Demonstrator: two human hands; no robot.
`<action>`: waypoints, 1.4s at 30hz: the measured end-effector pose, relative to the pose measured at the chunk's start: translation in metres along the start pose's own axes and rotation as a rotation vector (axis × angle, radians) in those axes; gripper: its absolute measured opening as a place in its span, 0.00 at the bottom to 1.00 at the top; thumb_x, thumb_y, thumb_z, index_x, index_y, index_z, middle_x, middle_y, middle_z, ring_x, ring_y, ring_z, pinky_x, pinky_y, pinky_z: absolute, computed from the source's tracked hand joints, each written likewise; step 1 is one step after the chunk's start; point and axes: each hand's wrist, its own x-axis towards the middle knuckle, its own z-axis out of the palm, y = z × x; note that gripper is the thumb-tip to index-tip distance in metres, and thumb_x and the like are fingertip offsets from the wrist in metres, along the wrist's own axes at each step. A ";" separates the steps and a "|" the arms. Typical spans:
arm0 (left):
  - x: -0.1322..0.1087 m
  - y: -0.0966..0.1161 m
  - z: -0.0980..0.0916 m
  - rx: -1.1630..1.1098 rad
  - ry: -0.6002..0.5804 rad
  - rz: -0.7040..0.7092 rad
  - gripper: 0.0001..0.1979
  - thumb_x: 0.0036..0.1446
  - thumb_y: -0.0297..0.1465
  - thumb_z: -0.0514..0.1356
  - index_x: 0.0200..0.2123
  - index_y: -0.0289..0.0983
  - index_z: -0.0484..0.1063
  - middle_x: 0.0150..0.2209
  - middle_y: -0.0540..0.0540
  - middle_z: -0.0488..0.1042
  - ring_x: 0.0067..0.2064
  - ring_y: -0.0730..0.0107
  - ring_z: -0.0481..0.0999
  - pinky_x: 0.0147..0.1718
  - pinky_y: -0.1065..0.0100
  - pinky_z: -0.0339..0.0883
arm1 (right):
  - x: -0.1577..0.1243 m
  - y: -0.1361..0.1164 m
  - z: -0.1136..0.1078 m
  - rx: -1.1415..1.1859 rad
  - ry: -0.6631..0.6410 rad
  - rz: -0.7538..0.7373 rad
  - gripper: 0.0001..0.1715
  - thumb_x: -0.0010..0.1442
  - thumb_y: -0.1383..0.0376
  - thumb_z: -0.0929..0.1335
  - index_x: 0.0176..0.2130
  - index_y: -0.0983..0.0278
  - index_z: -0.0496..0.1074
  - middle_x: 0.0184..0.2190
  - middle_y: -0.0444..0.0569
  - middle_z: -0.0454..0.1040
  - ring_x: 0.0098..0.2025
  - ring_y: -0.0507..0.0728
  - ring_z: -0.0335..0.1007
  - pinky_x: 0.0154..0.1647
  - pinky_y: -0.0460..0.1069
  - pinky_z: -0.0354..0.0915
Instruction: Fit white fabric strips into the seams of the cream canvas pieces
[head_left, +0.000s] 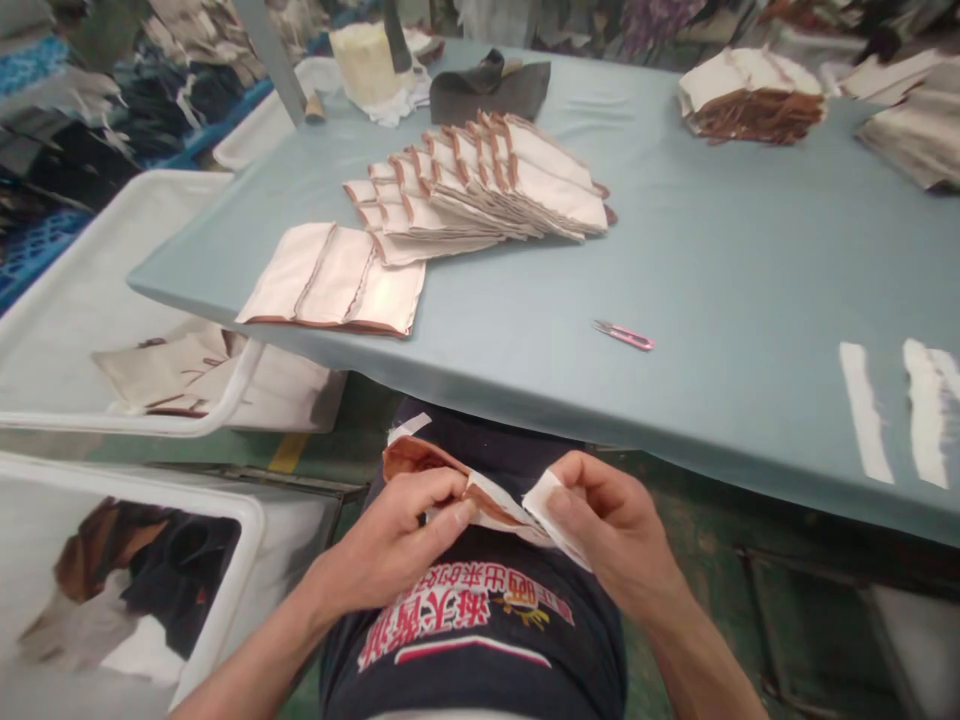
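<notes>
Over my lap, my left hand [427,515] pinches a brown and white fabric piece [499,508] between thumb and fingers. Its brown end hangs past that hand, toward the table. My right hand [600,510] is closed on a white strip [551,505] at the other side of the piece; whether strip and piece are joined there I cannot tell. Beyond my hands lies a blue-green table [712,270]. On it rest a seamed white panel with brown edging [330,280], a fanned stack of similar pieces [487,185] and pink-handled thread snips [624,335].
White strips [866,410] lie at the table's right. A bundle of pieces [754,95] and a dark cloth [491,88] lie farther back. At my left stand a white bin [112,215] and a lower bin [251,520] with fabric scraps. The table edge runs before my lap.
</notes>
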 end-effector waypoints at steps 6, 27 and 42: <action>0.031 0.026 -0.016 -0.196 -0.091 0.038 0.15 0.69 0.33 0.55 0.43 0.34 0.81 0.33 0.48 0.76 0.32 0.71 0.71 0.32 0.73 0.65 | -0.007 -0.055 0.006 -0.458 0.057 -0.182 0.17 0.64 0.55 0.73 0.29 0.64 0.76 0.18 0.40 0.65 0.20 0.48 0.55 0.20 0.45 0.49; 0.051 0.050 -0.030 -0.635 -0.211 -0.149 0.14 0.62 0.40 0.64 0.32 0.34 0.76 0.17 0.57 0.61 0.15 0.82 0.52 0.13 0.76 0.44 | 0.020 -0.072 0.008 -0.350 0.050 -0.076 0.22 0.62 0.47 0.73 0.33 0.62 0.72 0.19 0.40 0.68 0.18 0.49 0.59 0.17 0.43 0.55; 0.052 0.036 -0.032 -0.714 -0.264 -0.149 0.18 0.63 0.43 0.65 0.34 0.32 0.76 0.20 0.55 0.63 0.17 0.83 0.53 0.14 0.78 0.45 | 0.027 -0.078 0.009 -0.612 0.000 -0.084 0.15 0.66 0.54 0.70 0.33 0.61 0.70 0.19 0.38 0.68 0.20 0.49 0.57 0.19 0.44 0.52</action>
